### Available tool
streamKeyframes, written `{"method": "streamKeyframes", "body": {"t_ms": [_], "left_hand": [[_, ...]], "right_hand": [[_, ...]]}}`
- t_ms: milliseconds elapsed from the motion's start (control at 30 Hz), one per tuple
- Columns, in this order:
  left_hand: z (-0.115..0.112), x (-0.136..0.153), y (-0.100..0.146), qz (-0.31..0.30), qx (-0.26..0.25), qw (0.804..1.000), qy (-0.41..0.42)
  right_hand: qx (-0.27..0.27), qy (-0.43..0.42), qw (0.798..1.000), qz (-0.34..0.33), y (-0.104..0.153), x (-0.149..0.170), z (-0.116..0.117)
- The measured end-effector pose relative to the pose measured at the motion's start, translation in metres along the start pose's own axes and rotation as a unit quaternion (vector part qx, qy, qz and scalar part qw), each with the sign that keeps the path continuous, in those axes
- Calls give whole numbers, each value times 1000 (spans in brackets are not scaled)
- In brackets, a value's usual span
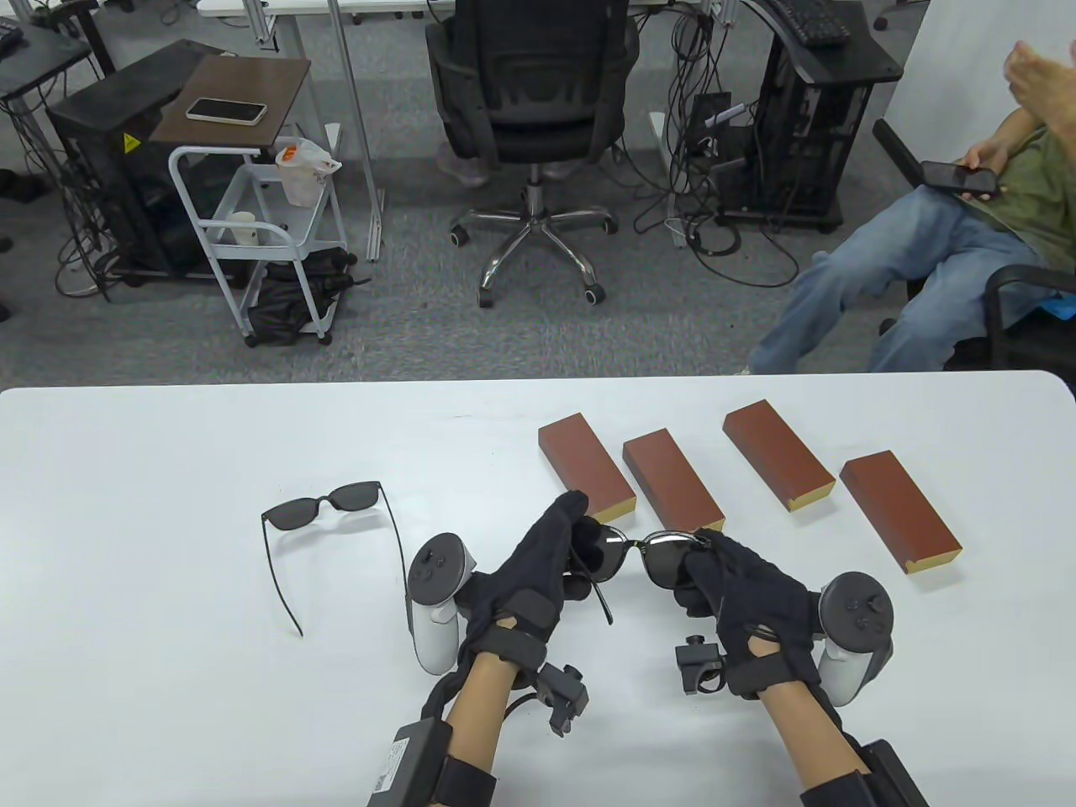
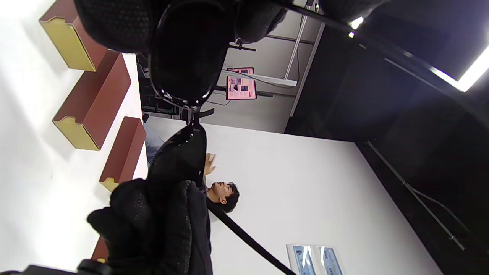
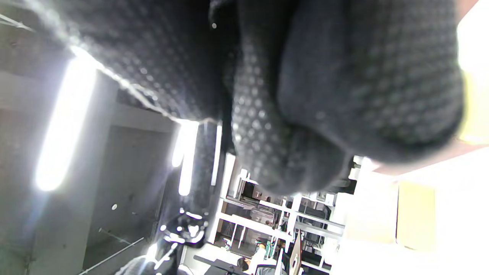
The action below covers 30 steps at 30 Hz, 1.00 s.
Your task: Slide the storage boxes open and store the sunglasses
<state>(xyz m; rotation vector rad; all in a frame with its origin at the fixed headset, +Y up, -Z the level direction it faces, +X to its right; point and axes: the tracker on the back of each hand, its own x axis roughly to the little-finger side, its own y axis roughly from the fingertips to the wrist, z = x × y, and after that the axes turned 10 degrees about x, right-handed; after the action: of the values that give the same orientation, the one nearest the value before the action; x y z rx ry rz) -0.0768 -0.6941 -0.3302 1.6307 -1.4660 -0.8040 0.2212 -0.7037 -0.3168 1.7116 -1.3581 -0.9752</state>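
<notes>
A pair of dark sunglasses (image 1: 643, 556) is held above the table between both hands. My left hand (image 1: 561, 542) grips its left lens end, and one temple arm hangs down below it. My right hand (image 1: 704, 561) grips the right lens end. In the left wrist view the sunglasses (image 2: 182, 72) fill the top, with the other hand's fingers (image 2: 153, 217) round the lower lens. The right wrist view shows mostly curled fingers (image 3: 324, 95). A second pair of sunglasses (image 1: 324, 508) lies unfolded on the table at left. Several brown storage boxes (image 1: 586, 466) (image 1: 672, 481) (image 1: 777, 454) (image 1: 899, 508) lie in a row beyond my hands.
The white table (image 1: 151, 588) ends at its far edge with an office chair (image 1: 534, 126), a cart (image 1: 252, 227) and a seated person (image 1: 941, 252) behind it.
</notes>
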Motion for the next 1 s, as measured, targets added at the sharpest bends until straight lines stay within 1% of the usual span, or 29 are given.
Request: {"method": "streamKeyframes", "body": {"t_ms": [200, 333, 600, 733, 867, 1000], "left_hand": [[-3, 10, 5, 2, -14, 1000, 14], [-4, 14, 11, 5, -30, 999, 15], [-5, 14, 15, -1, -46, 999, 19], [-3, 16, 15, 2, -57, 998, 23], [1, 16, 17, 9, -75, 997, 24], [0, 17, 17, 19, -86, 996, 25]], "right_hand": [[3, -17, 999, 40, 2, 7, 3], [1, -27, 998, 49, 5, 10, 6], [-8, -46, 999, 13, 9, 8, 10], [-29, -49, 998, -15, 6, 7, 10], [-88, -59, 993, -45, 3, 7, 11], [-120, -78, 988, -62, 2, 5, 13]]}}
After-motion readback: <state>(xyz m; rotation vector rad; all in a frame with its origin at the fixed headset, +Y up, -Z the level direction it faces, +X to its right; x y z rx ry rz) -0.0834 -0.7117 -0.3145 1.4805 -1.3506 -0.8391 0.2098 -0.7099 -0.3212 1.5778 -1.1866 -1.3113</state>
